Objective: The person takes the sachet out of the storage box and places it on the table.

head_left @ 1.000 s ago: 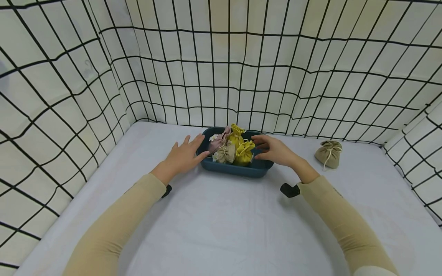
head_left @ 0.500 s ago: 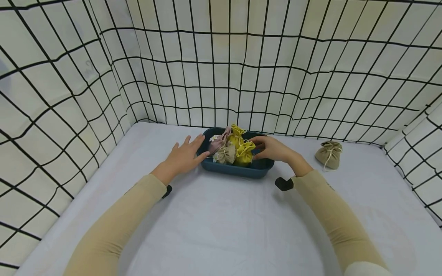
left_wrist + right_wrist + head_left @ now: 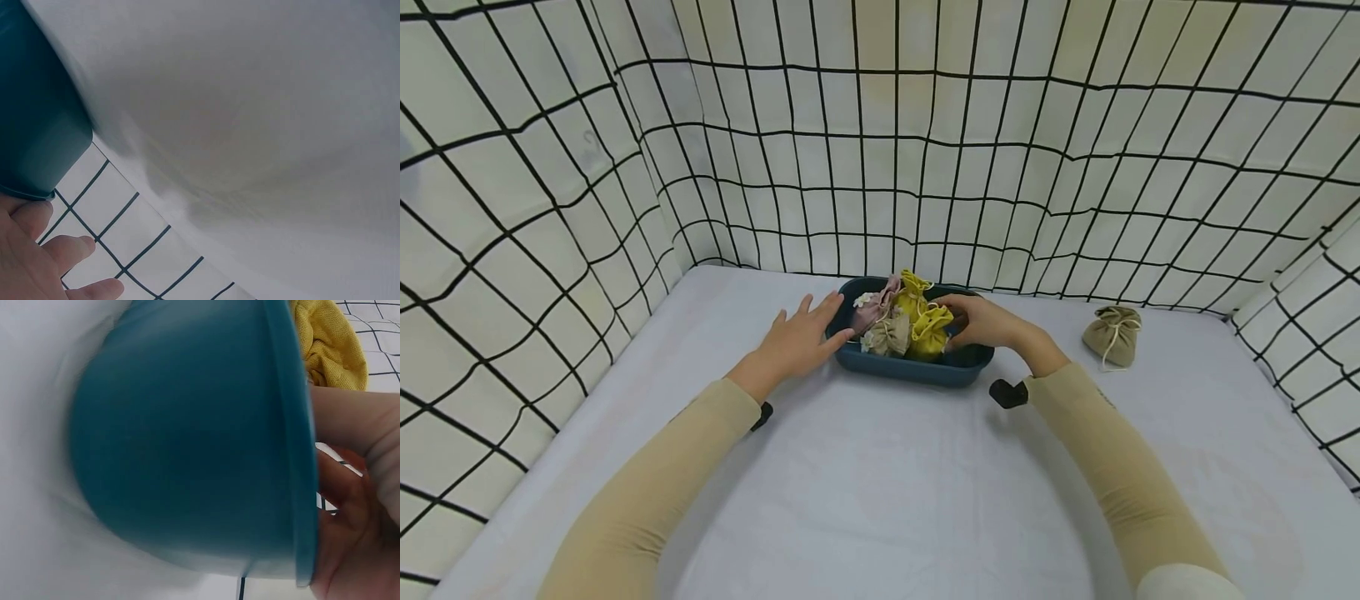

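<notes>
Between the left hand and the right hand, a blue tub of cloth pouches

Toward the back of the white cloth, the tub stands upright with its long side facing the person, and the left hand lies against its left end. The fingers of that hand are straight and spread, and the left wrist view shows one digit touching the rim. The right hand reaches over the right end from above, fingers bent down inside the rim.

A pink pouch lies in the left part of the tub, nearest the left hand. A beige pouch sits in front, just right of the left thumb. To its right comes a front yellow pouch, just beside the right hand's thumb and fingertips; whether they pinch it I cannot tell, since the tub wall hides much in the right wrist view. A rear yellow pouch lies behind these, its gathered top rising above the rim.

Outside the tub, an olive pouch tied with a pale cord rests on the cloth, to the right of the right hand and apart from it. Black netting stands behind and at both sides.
</notes>
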Motion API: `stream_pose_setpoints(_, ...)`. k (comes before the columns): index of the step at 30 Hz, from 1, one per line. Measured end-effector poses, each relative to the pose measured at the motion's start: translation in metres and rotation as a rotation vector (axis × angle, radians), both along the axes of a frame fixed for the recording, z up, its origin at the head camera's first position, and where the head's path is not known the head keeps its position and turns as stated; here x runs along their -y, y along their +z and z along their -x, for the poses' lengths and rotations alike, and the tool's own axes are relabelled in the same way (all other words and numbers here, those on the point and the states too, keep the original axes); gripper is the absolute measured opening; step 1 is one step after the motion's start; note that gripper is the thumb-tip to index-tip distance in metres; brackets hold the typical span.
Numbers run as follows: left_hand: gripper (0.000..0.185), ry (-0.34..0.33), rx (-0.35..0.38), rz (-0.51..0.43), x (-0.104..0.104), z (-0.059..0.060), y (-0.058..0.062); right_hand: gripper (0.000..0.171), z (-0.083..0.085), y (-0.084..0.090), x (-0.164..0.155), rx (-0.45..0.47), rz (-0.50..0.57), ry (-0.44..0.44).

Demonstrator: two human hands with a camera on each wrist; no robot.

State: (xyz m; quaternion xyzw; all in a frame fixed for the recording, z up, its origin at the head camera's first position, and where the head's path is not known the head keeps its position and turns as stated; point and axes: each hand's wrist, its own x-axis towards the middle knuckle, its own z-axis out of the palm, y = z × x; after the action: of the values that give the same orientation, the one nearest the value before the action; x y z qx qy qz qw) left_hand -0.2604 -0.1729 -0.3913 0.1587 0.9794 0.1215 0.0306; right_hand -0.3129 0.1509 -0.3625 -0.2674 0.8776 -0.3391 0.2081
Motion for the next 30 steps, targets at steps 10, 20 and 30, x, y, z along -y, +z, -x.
stream_pose_setpoints(10, 0.076, -0.001, 0.005, -0.005, 0.0, 0.0, -0.001, 0.061, 0.005, -0.001, 0.004, 0.021, -0.048, 0.03)
stream_pose_setpoints(20, 0.076, -0.005, -0.001, -0.01, 0.0, 0.0, -0.001, 0.072, 0.006, -0.001, 0.008, 0.004, -0.065, 0.047)
stream_pose_setpoints(30, 0.076, -0.007, -0.001, -0.012, 0.0, -0.001, 0.0, 0.088, 0.005, -0.003, 0.014, -0.041, -0.149, 0.035)
